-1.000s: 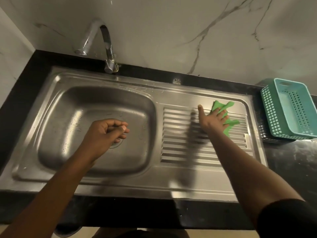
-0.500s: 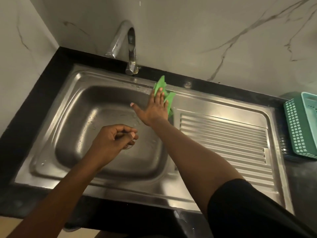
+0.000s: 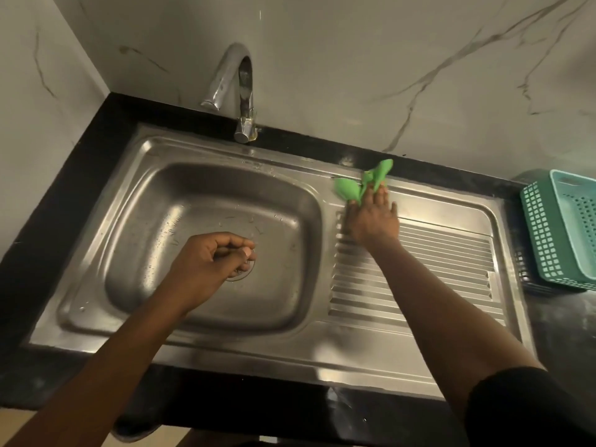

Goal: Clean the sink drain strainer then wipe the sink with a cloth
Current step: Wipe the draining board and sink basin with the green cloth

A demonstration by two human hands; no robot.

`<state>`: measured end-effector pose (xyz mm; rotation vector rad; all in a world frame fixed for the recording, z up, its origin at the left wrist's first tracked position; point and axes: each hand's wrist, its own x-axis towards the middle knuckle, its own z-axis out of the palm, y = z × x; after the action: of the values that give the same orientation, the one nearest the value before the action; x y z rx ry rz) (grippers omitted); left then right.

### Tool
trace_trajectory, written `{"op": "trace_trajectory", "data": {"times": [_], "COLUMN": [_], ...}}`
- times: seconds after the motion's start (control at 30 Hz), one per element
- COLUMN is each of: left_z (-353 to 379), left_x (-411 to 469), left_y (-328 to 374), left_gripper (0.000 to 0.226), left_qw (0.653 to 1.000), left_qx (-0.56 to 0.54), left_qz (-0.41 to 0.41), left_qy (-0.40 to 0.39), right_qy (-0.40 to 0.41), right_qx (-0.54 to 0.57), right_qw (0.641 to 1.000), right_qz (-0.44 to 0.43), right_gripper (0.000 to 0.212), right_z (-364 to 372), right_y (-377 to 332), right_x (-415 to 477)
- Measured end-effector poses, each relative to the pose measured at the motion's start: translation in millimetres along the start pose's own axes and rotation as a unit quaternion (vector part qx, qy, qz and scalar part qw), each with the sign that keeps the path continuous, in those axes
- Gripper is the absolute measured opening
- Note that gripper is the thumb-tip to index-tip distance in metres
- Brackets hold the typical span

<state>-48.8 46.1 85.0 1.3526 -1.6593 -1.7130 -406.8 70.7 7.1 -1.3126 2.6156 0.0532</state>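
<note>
Two bare hands were over a stainless steel sink (image 3: 200, 150). The right hand (image 3: 371, 221) lay flat, palm down and fingers spread, pressing a green cloth (image 3: 351, 188) onto the steel at the far left corner of the ribbed drainboard (image 3: 435, 262), just beside the basin's far right rim. The cloth was crumpled, its long axis running from lower left to upper right, with one tip pointing toward the wall past the fingertips and a rounded fold sticking out to the left of the hand. The left hand (image 3: 209, 262) hung in a loose fist above the basin floor, thumb against the curled fingers; whether it held anything could not be told. It covered most of the drain strainer (image 3: 240, 275), of which only a curved edge showed at the basin's centre. Water droplets dotted the basin floor. A chrome faucet (image 3: 242, 91) stood behind the basin. The sink sat in a black countertop (image 3: 80, 175) against a white marble-veined wall (image 3: 354, 75). A teal plastic basket (image 3: 561, 227) rested on the counter at the right.
</note>
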Motion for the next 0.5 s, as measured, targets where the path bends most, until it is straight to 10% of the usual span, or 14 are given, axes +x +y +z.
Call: {"op": "trace_trajectory", "data": {"times": [0.2,0.5], "left_z": [-9,-15], "left_x": [-6,-9], "left_y": [-10,-5], "left_gripper": [0.017,0.018], "left_qw": [1.000,1.000], "left_qx": [-0.008,0.013], "left_qz": [0.000,-0.002], "left_qy": [-0.005,0.009], "right_qy": [0.035,-0.002], "right_qx": [0.088,-0.014], "right_qw": [0.985,0.983], "right_qz": [0.146,-0.181], "right_gripper": [0.068,0.063], "right_z": [-12,-5], "right_y": [24,-186], "right_x": [18,-4]}}
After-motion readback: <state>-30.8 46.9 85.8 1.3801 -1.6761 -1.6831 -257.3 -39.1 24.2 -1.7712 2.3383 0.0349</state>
